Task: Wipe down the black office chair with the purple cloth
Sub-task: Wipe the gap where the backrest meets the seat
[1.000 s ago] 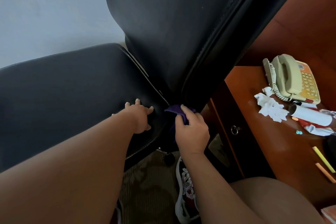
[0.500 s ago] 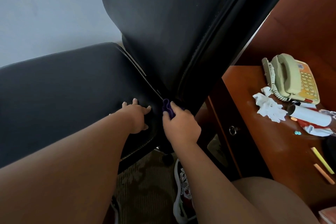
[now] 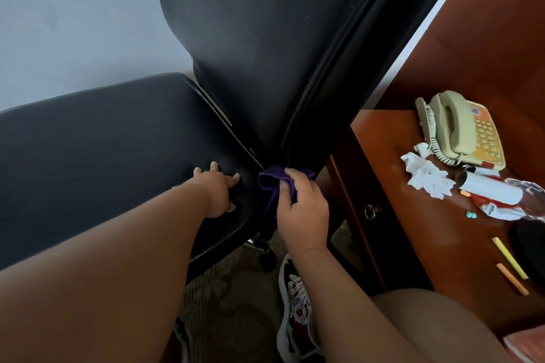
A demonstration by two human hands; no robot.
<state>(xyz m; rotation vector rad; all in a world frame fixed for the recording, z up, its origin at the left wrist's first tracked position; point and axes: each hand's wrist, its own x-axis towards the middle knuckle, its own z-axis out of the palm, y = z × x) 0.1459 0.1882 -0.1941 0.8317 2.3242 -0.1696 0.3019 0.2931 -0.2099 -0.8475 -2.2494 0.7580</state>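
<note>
Black office chair [image 3: 265, 53] fills the top and left of the view: backrest tilts up, seat pad [image 3: 103, 156] runs out to its left.

Left hand [image 3: 216, 193]: fingers spread and fairly straight, palm down on the seat's rear corner, just beside the seat/backrest joint. It holds nothing and rests flat on the leather.

Right hand [image 3: 303, 209]: fingers and thumb curled round the purple cloth [image 3: 272, 180], gripping it in a bunch.

The cloth sits at the chair's side edge, right where seat meets backrest, touching the bottom of the backrest's piped rim. 1 tail of it hangs down below the seat edge.

The 2 hands are near each other, not touching.

Right of the chair is a wooden desk [image 3: 413, 230], with its drawer lock [image 3: 370, 212] facing the chair. On the desk, well apart from the chair: a beige corded telephone [image 3: 460, 130], crumpled white tissue [image 3: 424, 177] and a cardboard tube [image 3: 489, 190].

Under the chair are patterned carpet [image 3: 230, 303] and 1 patterned sneaker [image 3: 295, 303], below the right hand.

A pale wall [image 3: 73, 23] is behind the chair.
</note>
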